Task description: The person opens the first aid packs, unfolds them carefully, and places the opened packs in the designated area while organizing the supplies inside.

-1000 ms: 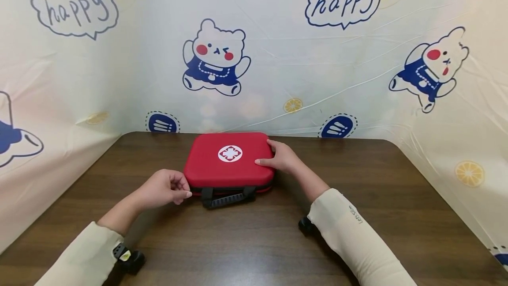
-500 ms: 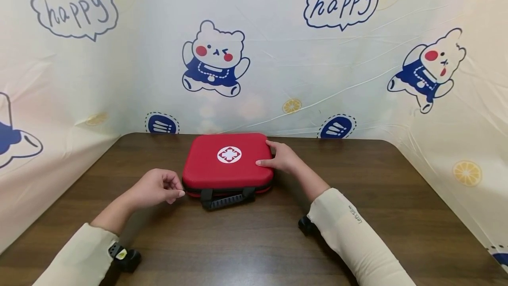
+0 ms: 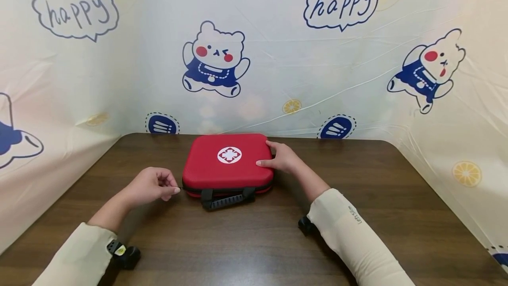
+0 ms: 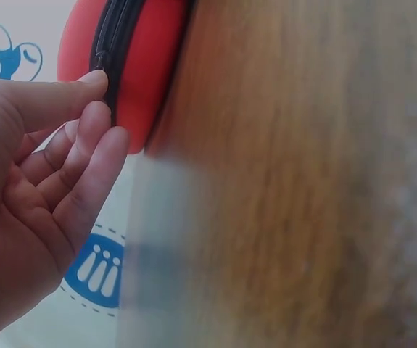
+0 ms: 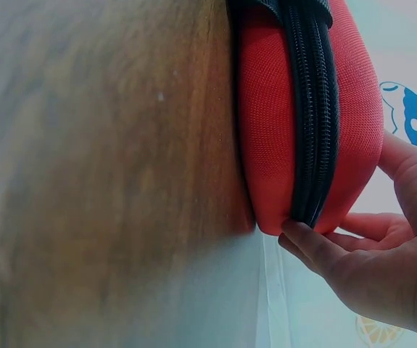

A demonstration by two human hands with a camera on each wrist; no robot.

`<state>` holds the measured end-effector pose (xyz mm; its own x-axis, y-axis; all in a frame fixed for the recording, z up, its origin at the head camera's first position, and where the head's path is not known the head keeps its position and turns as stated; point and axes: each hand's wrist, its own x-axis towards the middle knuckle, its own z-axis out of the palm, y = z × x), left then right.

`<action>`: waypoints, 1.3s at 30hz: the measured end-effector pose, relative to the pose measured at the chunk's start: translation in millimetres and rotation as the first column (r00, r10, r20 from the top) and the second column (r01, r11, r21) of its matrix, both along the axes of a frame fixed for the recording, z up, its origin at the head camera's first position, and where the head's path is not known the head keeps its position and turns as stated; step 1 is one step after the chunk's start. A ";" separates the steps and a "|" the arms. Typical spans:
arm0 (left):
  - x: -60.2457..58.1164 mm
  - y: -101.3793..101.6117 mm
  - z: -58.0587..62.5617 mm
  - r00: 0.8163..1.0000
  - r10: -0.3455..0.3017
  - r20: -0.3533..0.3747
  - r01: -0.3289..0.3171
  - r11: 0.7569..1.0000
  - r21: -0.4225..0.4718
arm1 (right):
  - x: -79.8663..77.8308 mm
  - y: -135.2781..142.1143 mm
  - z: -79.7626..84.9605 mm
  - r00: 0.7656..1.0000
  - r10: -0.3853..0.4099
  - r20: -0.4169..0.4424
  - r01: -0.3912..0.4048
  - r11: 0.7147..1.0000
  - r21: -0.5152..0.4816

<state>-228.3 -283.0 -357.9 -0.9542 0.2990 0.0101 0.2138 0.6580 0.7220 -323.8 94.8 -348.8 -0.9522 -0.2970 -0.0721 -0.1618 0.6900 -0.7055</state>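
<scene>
Red woven-textured case (image 3: 228,171), round-cornered, has left fingers (image 4: 93,120) pinching its zipper pull (image 4: 101,61) and right fingers (image 5: 314,244) gripping its side.

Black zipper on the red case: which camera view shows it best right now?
The right wrist view: the zipper runs close up there, its rows of teeth distinct. The left wrist view shows a shorter stretch, partly behind the left hand. The head view gives only a thin dark line along the front of the red case.

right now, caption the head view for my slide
Right hand on a red case, left hand pinching at its zip.
</scene>
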 end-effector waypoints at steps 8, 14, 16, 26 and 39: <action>-9.7 -6.7 -2.7 0.999 0.049 -0.010 -0.049 0.999 -0.017 | -0.1 0.0 0.0 1.000 -0.012 0.006 0.012 1.000 -0.006; -19.3 -9.7 -6.0 0.996 0.087 -0.019 -0.088 0.996 -0.013 | -0.2 0.5 -1.4 1.000 -0.012 0.005 0.012 1.000 -0.001; -22.6 -10.7 -6.3 0.995 0.102 -0.015 -0.102 0.995 -0.014 | 0.0 0.6 -1.6 1.000 -0.013 0.006 0.013 1.000 -0.002; -37.6 -11.5 -8.3 0.988 0.141 -0.055 -0.143 0.989 -0.040 | -4.2 2.5 -2.7 1.000 0.023 0.016 -0.023 1.000 -0.012; -53.3 -8.4 -12.8 0.977 0.185 -0.103 -0.192 0.979 -0.062 | -13.9 8.9 0.2 0.993 0.112 0.035 -0.111 0.993 -0.042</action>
<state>-281.6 -291.4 -370.8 -0.9891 0.1168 0.0899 0.1471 0.7425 0.6535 -337.6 103.7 -348.7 -0.9098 -0.4046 -0.0928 -0.2095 0.6405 -0.7388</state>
